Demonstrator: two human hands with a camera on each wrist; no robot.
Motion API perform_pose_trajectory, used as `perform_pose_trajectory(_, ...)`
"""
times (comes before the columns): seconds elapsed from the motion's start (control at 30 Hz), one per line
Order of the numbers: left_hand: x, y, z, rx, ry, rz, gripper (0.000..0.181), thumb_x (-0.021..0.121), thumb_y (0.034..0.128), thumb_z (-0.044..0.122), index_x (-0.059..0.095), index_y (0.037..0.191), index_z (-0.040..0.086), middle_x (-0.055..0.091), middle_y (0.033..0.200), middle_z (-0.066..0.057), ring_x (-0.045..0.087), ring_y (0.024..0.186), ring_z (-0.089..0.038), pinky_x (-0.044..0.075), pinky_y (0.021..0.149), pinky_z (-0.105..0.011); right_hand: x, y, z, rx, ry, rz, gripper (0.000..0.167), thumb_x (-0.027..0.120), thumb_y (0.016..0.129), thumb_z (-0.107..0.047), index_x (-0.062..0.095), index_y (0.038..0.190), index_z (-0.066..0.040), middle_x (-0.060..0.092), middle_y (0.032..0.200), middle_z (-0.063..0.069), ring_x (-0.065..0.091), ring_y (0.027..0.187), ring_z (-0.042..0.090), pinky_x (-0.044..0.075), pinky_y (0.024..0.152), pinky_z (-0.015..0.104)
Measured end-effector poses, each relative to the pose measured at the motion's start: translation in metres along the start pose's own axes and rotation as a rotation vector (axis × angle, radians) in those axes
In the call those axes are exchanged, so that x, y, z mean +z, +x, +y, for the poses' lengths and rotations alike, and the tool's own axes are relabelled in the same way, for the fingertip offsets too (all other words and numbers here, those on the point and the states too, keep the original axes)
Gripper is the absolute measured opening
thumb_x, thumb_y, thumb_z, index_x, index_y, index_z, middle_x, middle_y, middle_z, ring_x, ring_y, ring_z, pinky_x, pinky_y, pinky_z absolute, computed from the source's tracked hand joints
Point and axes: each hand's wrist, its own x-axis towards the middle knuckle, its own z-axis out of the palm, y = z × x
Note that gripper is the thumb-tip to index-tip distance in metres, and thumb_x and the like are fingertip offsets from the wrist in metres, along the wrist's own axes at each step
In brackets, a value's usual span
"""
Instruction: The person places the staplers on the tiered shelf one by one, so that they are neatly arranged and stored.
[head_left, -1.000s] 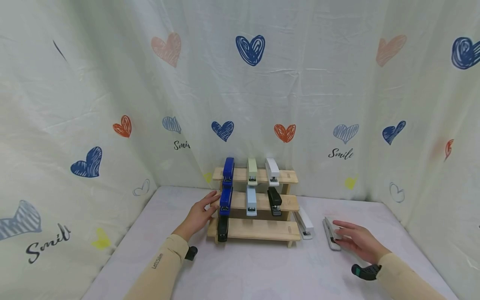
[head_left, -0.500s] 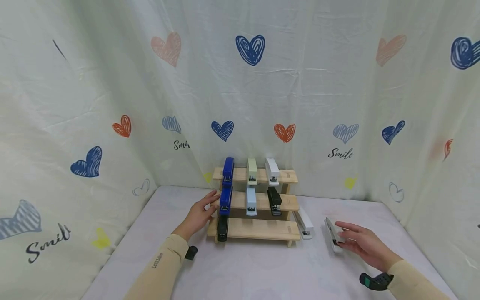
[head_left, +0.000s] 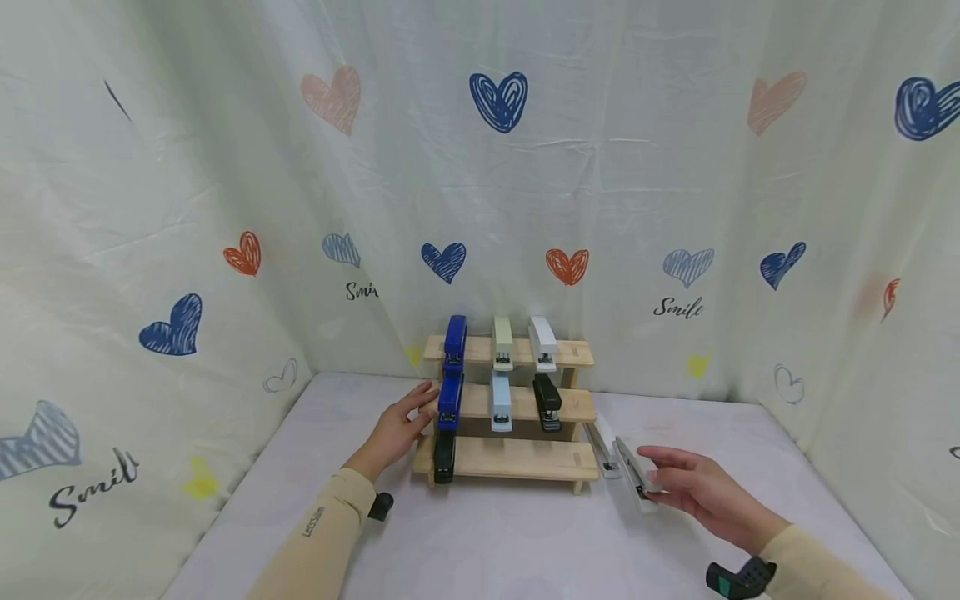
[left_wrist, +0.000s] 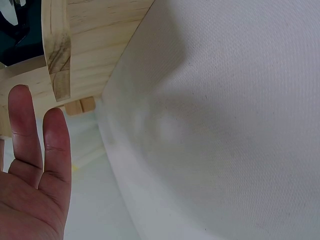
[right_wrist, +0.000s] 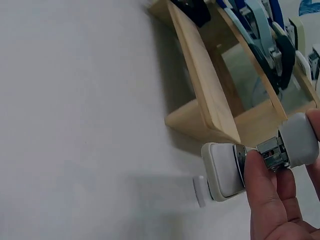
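My right hand (head_left: 708, 492) pinches a light grey stapler (head_left: 630, 467) to the right of the three-tier wooden stand (head_left: 525, 460). In the right wrist view the thumb (right_wrist: 265, 195) lies at the gap between the stapler's base (right_wrist: 225, 170) and its top arm (right_wrist: 299, 140), and the stapler is clear of the table. My left hand (head_left: 393, 429) is at the stand's left side with its fingers extended. Two of these fingers stand straight beside the wood in the left wrist view; whether they touch it I cannot tell.
Blue (head_left: 455, 340), green (head_left: 502, 340) and white (head_left: 542, 340) staplers sit on the top tier. Blue (head_left: 451, 402), light blue (head_left: 501, 402) and black (head_left: 547, 402) ones are on the middle tier. A black stapler (head_left: 444, 458) is on the bottom tier's left. Another white stapler (head_left: 602, 446) lies right of the stand.
My right hand has lifted the light grey stapler off the table and carried it left toward the stand. The left hand has stayed in place.
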Motion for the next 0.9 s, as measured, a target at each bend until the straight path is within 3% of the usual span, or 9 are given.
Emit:
perform_pose_trajectory(0.4, -0.001, 0.0, 0.002, 0.007, 0.002, 0.002, 0.041, 0.059, 0.1021, 0.013, 0.056, 0.143, 0.006, 0.035, 0.158, -0.007, 0.063, 0.103, -0.026, 0.056, 0.069, -0.03, 0.05, 0.003, -0.005, -0.047, 0.037, -0.183, 0.053, 0.067, 0.094, -0.009, 0.05, 0.141, 0.007, 0.032, 0.148, 0.031, 0.053, 0.111, 0.03, 0.051, 0.094, 0.045)
perform_pose_trajectory(0.7, 0.0, 0.0, 0.001, 0.01, 0.003, -0.001, 0.042, 0.059, 0.1024, 0.016, 0.055, 0.143, 0.006, 0.035, 0.159, -0.008, 0.061, 0.111, -0.028, 0.056, 0.071, -0.031, 0.087, 0.014, -0.006, -0.024, 0.063, -0.158, 0.052, 0.068, 0.092, -0.006, 0.052, 0.14, 0.006, 0.031, 0.149, 0.029, 0.05, 0.112, 0.031, 0.052, 0.092, 0.045)
perform_pose_trajectory(0.9, -0.003, -0.001, -0.001, 0.044, 0.063, 0.017, 0.042, 0.062, 0.1009, 0.02, 0.058, 0.141, 0.006, 0.039, 0.156, -0.01, 0.062, 0.095, -0.024, 0.055, 0.068, -0.029, 0.114, 0.022, -0.005, -0.028, 0.08, -0.152, 0.051, 0.068, 0.091, -0.005, 0.055, 0.139, 0.004, 0.033, 0.149, 0.029, 0.048, 0.113, 0.033, 0.053, 0.09, 0.045)
